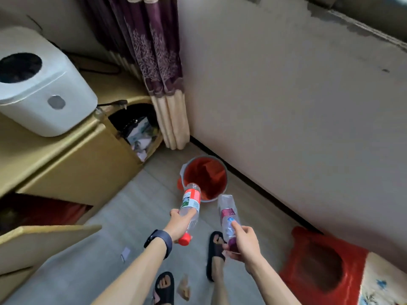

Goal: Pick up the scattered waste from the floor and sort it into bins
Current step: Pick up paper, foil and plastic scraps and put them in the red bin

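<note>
My left hand grips a clear plastic bottle with a red cap and red label; its base points at the bin. My right hand holds a second clear bottle with a purple cap and pink label, base also forward. A round bin lined with a red bag stands on the floor by the wall, just beyond both bottles. A second bin with a black liner and mixed waste sits in the cabinet's corner opening. A scrap of paper and a brown wrapper lie on the floor.
A tan cabinet carrying a white appliance fills the left side, with an open door low down. A purple curtain hangs in the corner. A red plastic stool stands at the right. My feet in black sandals are below.
</note>
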A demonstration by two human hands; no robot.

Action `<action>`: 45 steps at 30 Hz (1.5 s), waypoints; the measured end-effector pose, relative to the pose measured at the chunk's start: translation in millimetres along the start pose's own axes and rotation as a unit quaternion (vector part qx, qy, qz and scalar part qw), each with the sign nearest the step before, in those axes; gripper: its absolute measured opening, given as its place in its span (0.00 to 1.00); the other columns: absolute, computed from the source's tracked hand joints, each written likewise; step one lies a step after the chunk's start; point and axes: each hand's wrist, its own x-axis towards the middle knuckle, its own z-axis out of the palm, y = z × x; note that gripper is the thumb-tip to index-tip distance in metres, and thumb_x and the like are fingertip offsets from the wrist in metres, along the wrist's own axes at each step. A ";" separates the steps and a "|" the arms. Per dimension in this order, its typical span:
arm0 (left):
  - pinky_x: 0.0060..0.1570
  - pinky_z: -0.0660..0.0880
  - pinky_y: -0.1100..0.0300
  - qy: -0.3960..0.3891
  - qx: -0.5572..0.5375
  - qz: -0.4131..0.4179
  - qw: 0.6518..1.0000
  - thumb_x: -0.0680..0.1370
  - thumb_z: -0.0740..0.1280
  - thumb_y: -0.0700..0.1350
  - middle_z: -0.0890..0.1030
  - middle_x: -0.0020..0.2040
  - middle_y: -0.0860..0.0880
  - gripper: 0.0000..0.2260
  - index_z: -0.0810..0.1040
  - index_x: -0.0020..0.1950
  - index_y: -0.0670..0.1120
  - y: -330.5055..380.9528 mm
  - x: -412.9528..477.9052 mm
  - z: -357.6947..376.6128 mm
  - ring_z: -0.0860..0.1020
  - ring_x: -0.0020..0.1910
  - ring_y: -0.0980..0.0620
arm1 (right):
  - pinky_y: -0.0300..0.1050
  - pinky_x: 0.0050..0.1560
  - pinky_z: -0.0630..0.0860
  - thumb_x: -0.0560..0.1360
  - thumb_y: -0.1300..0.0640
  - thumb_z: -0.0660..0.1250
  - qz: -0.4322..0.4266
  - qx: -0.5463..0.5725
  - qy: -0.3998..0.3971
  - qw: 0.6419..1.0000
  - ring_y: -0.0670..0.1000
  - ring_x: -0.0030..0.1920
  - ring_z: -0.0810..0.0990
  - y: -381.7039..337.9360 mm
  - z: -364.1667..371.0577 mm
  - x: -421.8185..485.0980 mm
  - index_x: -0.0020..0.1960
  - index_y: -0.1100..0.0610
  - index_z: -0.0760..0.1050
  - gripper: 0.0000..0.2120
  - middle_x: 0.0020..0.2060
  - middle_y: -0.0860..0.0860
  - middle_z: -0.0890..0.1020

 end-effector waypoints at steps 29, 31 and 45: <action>0.63 0.71 0.57 0.054 0.283 0.027 0.957 0.81 0.61 0.52 0.80 0.61 0.50 0.15 0.74 0.65 0.48 18.8 77.2 -21.1 0.76 0.63 0.47 | 0.42 0.62 0.70 0.80 0.42 0.62 -0.165 -0.354 -0.096 0.916 0.48 0.60 0.78 -110.7 22.0 106.6 0.71 0.52 0.71 0.23 0.66 0.49 0.78; 0.62 0.72 0.56 0.040 0.318 0.087 0.943 0.81 0.62 0.52 0.81 0.59 0.50 0.14 0.75 0.64 0.48 29.5 51.0 -26.0 0.78 0.62 0.48 | 0.39 0.58 0.69 0.80 0.44 0.63 -0.188 -0.323 -0.075 0.925 0.45 0.55 0.77 -104.0 11.1 70.2 0.70 0.51 0.72 0.21 0.64 0.48 0.79; 0.60 0.75 0.54 -0.147 0.644 0.376 0.650 0.77 0.58 0.57 0.81 0.59 0.52 0.17 0.75 0.62 0.53 40.2 -123.7 50.7 0.79 0.58 0.50 | 0.38 0.55 0.66 0.79 0.50 0.67 -0.161 -0.013 0.290 0.943 0.43 0.57 0.76 125.9 -66.8 -182.6 0.60 0.44 0.79 0.10 0.53 0.41 0.79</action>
